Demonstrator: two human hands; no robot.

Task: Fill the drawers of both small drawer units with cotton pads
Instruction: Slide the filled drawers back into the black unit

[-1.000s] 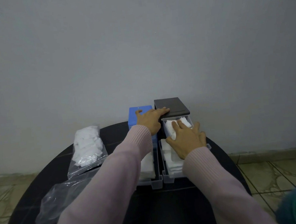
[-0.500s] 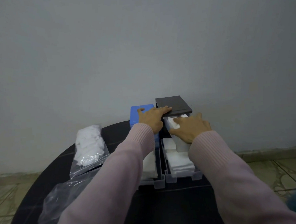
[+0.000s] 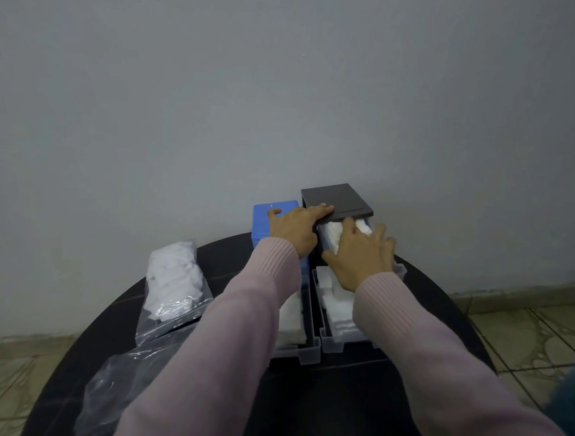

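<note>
Two small drawer units stand side by side at the back of a round black table (image 3: 326, 402): a blue unit (image 3: 265, 219) on the left and a dark grey unit (image 3: 342, 198) on the right. My left hand (image 3: 295, 229) lies flat across both tops, fingers straight. My right hand (image 3: 362, 258) presses with spread fingers on white cotton pads (image 3: 331, 235) in the grey unit's pulled-out upper drawer. Below, both clear lower drawers (image 3: 310, 350) are pulled far out and hold stacked white pads (image 3: 337, 320).
A clear bag of cotton pads (image 3: 174, 276) lies at the table's left. An empty crumpled clear bag (image 3: 121, 389) lies nearer me. A grey wall rises right behind the units. Tiled floor (image 3: 525, 330) shows on the right.
My right hand drew back slightly and spread its fingers over the pads in the grey unit's upper drawer. My left hand stayed on the unit tops.
</note>
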